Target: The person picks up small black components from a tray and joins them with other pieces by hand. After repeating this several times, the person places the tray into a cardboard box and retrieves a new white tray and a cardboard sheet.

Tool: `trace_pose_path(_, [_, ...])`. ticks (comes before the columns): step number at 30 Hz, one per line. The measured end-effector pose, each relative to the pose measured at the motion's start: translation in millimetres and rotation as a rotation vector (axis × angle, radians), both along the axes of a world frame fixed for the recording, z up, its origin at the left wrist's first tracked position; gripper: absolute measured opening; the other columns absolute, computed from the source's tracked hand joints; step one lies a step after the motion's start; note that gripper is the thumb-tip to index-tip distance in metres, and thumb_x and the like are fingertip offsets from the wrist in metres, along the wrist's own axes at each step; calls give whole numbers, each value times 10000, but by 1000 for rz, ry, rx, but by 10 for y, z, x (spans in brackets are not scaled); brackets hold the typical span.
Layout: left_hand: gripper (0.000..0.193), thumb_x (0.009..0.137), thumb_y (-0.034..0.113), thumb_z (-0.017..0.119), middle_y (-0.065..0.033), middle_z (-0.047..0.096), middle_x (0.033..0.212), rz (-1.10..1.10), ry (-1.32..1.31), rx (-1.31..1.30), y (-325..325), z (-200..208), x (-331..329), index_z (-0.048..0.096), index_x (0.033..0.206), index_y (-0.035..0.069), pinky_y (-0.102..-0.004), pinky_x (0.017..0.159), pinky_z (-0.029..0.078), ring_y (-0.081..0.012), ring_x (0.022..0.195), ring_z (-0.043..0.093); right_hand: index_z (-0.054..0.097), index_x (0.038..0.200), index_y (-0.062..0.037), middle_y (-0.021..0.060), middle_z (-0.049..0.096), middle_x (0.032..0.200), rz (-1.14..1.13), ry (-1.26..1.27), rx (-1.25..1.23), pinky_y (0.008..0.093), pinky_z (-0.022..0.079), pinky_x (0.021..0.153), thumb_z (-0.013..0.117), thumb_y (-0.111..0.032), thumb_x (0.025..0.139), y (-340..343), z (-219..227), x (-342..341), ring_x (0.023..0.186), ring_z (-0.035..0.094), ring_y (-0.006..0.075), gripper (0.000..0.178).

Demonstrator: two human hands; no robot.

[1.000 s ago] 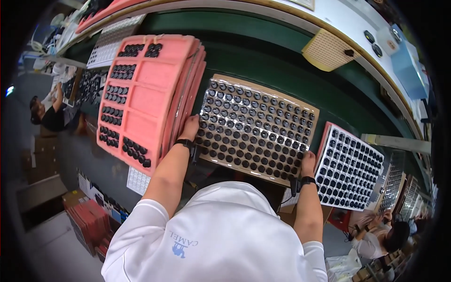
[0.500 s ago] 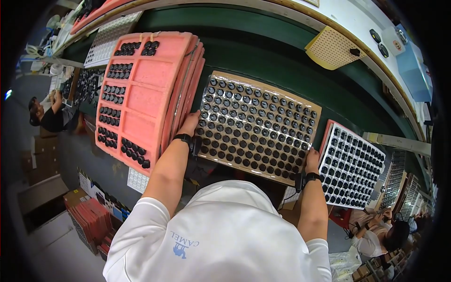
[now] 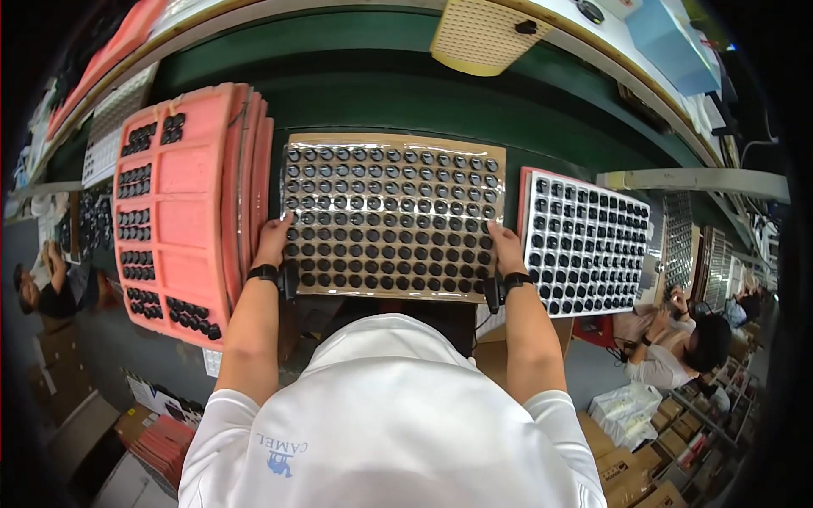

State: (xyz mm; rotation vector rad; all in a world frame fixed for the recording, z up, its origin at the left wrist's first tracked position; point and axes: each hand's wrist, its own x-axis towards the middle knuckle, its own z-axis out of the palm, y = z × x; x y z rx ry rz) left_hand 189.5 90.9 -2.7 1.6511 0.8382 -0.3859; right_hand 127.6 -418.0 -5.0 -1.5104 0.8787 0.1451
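A clear plastic blister tray (image 3: 385, 227) filled with rows of small black round parts lies on a brown cardboard sheet in front of me. My left hand (image 3: 273, 240) grips its left edge, and my right hand (image 3: 508, 248) has hold of the right edge; each hand's fingers are partly hidden beneath or behind the rim. To the left stands a stack of pink foam trays (image 3: 182, 203), the top one partly loaded with groups of black parts. On the right, beside my right hand, sits a white tray (image 3: 584, 245) of black parts over a pink one.
A green bench (image 3: 373, 106) runs behind the trays, under a white shelf with a wooden edge. From the shelf hangs a yellow perforated sheet (image 3: 483, 42). A metal bar (image 3: 690, 182) reaches out above the white tray. Co-workers sit at far left and right.
My view has turned, so the trays and bench now sit further left and the blister tray looks straighter. Both hands keep their hold on its sides.
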Motion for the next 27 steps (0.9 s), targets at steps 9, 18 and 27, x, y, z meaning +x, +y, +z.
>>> trace_pose_path(9, [400, 810, 361, 690, -25, 601, 809, -60, 35, -58, -24, 97, 78, 580, 1004, 29, -279, 583, 407, -132, 654, 509, 523, 780, -87, 7, 579, 744, 25, 87, 120, 279, 450, 591, 729, -240, 795, -46, 119, 71, 638, 538, 132, 257])
trace_pose_path(18, [326, 863, 293, 636, -20, 622, 831, 8, 33, -211, -89, 263, 9, 591, 1061, 37, -263, 528, 392, -124, 617, 516, 607, 974, -26, 43, 645, 860, -31, 92, 367, 308, 492, 671, 696, -152, 815, 34, 227, 84, 758, 608, 157, 221])
trace_pose_path(27, [170, 861, 241, 640, 15, 625, 738, 1, -21, -243, 28, 251, 11, 620, 827, 75, -253, 543, 424, -107, 592, 549, 607, 1004, -28, 49, 656, 911, -41, -39, 401, 309, 499, 717, 656, -128, 840, 40, 187, 47, 794, 621, 162, 198])
